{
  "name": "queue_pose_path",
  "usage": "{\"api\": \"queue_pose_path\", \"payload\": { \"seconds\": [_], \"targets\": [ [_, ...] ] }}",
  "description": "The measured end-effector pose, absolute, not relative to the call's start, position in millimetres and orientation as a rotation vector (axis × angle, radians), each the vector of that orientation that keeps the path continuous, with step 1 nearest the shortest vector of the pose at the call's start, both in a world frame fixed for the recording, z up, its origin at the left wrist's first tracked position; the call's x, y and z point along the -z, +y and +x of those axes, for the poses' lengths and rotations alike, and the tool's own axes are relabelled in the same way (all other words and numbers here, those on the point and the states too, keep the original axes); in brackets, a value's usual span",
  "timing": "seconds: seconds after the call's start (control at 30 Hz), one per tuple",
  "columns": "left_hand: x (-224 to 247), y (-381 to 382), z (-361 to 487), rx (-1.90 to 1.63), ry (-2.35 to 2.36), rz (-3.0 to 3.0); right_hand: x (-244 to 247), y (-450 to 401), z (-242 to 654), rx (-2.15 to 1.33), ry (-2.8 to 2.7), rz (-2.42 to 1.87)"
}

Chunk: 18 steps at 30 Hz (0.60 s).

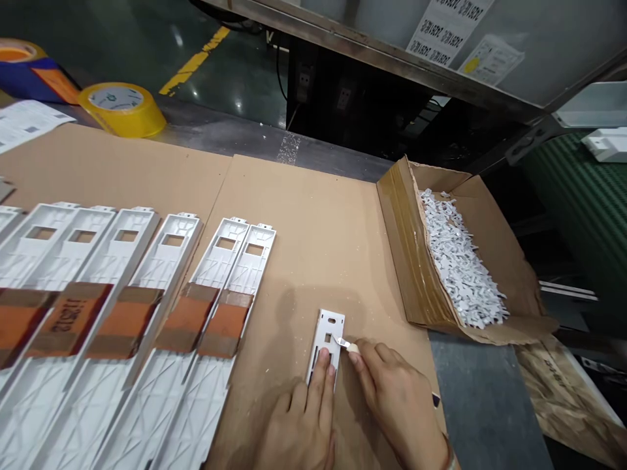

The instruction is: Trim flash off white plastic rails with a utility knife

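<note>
A small white slotted plastic plate (335,322) lies on the cardboard sheet (313,228). My left hand (304,421) presses its outstretched fingertips on the plate's lower half, hiding part of it. To the right, my right hand (399,395) is closed round a small knife (347,344). The blade's tip is at the plate, beside its square hole. Small white crumbs are scattered on the cardboard around the plate.
Long white plastic trays (252,264) with orange-brown strips across them lie in a row at the left. A cardboard box (399,241) of small white pieces (458,261) stands at the right. Yellow tape (147,117) sits at the back left.
</note>
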<state>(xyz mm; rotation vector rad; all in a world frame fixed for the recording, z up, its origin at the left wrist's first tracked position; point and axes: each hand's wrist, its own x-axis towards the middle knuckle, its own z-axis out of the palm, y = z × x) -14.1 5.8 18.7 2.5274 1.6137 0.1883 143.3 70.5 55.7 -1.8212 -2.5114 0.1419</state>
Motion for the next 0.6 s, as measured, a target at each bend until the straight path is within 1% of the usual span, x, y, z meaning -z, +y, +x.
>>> {"api": "queue_pose_path", "payload": {
  "seconds": [0.3, 0.6],
  "targets": [
    [-23.5, 7.2, -11.9, -0.178, 1.660, 2.514, -56.9, 73.2, 141.7, -0.231, -2.545, -1.850],
    [-21.6, 6.8, -12.5, -0.195, 1.637, 2.512, -60.1, 77.2, 141.8, -0.238, -2.599, -1.858]
  ]
}}
